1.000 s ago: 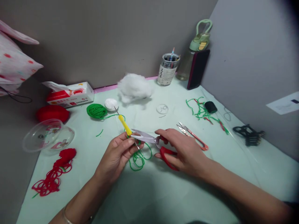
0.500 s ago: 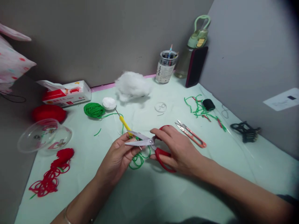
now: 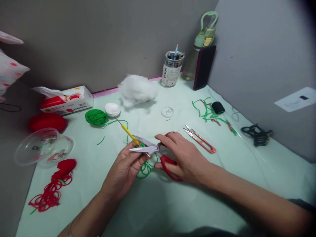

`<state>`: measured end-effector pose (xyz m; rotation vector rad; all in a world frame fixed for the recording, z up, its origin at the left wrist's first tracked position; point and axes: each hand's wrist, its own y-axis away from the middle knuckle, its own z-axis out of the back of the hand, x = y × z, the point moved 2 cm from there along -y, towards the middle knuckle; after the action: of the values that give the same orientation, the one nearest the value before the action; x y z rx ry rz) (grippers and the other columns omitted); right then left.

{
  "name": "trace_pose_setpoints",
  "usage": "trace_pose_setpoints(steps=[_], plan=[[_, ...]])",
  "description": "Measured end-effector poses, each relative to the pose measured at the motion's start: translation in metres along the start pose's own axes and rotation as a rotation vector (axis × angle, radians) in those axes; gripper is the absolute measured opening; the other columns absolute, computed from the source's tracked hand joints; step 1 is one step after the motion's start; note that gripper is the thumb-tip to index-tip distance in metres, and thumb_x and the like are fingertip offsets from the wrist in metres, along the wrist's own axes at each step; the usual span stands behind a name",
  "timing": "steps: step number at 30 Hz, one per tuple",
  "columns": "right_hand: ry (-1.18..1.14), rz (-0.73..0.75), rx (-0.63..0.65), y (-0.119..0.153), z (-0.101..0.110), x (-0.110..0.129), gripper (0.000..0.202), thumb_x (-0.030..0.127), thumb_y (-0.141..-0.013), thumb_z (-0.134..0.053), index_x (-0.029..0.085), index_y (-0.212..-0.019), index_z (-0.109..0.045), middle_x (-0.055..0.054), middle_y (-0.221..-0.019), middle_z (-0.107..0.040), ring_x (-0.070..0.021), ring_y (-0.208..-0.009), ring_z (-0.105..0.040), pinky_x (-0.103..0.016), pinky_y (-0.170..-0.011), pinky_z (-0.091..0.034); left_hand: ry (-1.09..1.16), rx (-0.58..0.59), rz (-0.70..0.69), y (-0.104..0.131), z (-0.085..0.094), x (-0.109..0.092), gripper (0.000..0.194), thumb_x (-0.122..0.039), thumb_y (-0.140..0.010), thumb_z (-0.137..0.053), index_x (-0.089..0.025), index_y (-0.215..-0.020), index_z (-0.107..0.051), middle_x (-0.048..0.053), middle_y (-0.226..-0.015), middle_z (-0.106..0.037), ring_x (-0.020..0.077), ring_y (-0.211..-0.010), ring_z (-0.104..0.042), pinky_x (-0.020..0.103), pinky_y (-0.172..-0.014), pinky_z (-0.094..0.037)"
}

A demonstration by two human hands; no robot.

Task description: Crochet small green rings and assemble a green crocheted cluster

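Note:
My left hand (image 3: pixel 125 164) is closed round a yellow-handled crochet hook (image 3: pixel 129 134), whose thin metal shaft points up and away toward the white yarn ball (image 3: pixel 112 109). A bit of green yarn shows at its fingertips, partly hidden by the blades. My right hand (image 3: pixel 185 158) grips red-handled scissors (image 3: pixel 170 168), fingers in the loops. The scissor blades stand apart over the left fingers, close to the green yarn; whether they touch it I cannot tell. Loose green yarn loops (image 3: pixel 145 170) lie on the table below the hands.
Thread snips (image 3: pixel 201 140) lie right of the scissors. Behind are a green yarn ball (image 3: pixel 96 117), white stuffing (image 3: pixel 137 90), a pencil jar (image 3: pixel 171 70), a bottle (image 3: pixel 206 36) and a phone (image 3: pixel 204 67). Red yarn (image 3: pixel 50 192) and a clear plastic bowl (image 3: pixel 59 148) are at left, green scraps (image 3: pixel 209 112) at right.
The whole view has shifted slightly, so most things appear a little farther left. Both hands keep their holds, and the scissor blades remain apart.

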<state>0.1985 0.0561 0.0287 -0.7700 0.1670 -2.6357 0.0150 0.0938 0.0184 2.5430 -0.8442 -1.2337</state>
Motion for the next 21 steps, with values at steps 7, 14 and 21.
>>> trace_pose_setpoints(steps=[7, 14, 21], plan=[[-0.001, 0.003, -0.019, 0.0001, -0.0008, 0.0006, 0.059, 0.044, -0.089, -0.070, 0.012, -0.134, -0.050, -0.013, -0.103, -0.061, -0.0269, -0.094, -0.055, -0.042, -0.079, -0.053, -0.008, -0.007, 0.022, 0.0015, -0.0002, 0.0007, 0.015, -0.016, -0.078, -0.083, -0.019, -0.092, -0.078, 0.000, -0.093, -0.078, 0.0112, -0.085, -0.074, 0.017, -0.080, -0.062], [-0.035, 0.027, -0.088, 0.0017, -0.0023, -0.0012, 0.058, 0.046, -0.091, -0.067, 0.013, -0.135, -0.050, -0.013, -0.102, -0.063, -0.0254, -0.092, -0.057, -0.039, -0.078, -0.053, -0.008, -0.007, 0.032, 0.0031, 0.0007, 0.0037, 0.018, -0.022, -0.074, -0.087, -0.021, -0.089, -0.078, -0.002, -0.095, -0.079, 0.0109, -0.085, -0.074, 0.016, -0.082, -0.062], [-0.153, 0.026, -0.058, 0.0033, -0.0040, -0.0031, 0.057, 0.044, -0.091, -0.069, 0.016, -0.137, -0.049, -0.010, -0.101, -0.066, -0.0223, -0.091, -0.059, -0.036, -0.078, -0.053, -0.015, -0.008, 0.018, 0.0039, -0.0010, 0.0036, 0.015, -0.021, -0.074, -0.086, -0.021, -0.087, -0.078, -0.001, -0.093, -0.078, 0.0111, -0.083, -0.074, 0.016, -0.079, -0.062]])
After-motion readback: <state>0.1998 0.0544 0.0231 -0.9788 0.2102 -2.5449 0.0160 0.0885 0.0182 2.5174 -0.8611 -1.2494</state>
